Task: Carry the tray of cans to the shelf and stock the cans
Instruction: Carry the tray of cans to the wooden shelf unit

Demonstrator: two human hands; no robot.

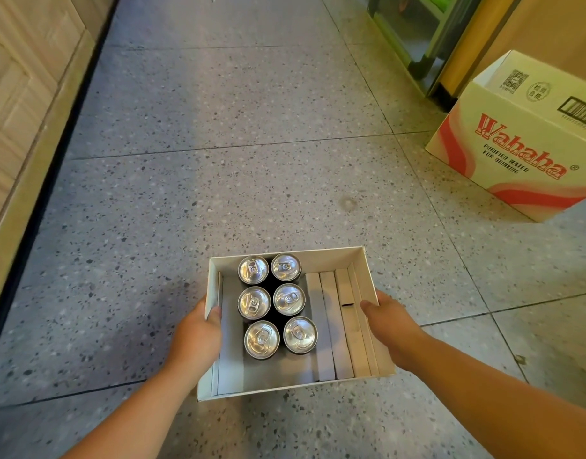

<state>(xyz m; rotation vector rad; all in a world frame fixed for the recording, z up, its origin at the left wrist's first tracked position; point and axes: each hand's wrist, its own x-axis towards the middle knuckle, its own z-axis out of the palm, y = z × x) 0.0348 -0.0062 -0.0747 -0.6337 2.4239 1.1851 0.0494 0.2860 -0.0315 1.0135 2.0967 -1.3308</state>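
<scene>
- Head view, nearest: my left hand (198,336) grasps the tray's (285,387) left wall, thumb hooked over the rim; my right hand (389,324) grips the right wall the same way.
- Tray held level between both hands, long axis pointing away from me.
- Six cans (278,304) upright in two rows, left of centre, so nearer my left hand.
- Farther, ahead right: cardboard box (523,140) on the floor, then green shelf unit (414,38), likely where I turn.
</scene>
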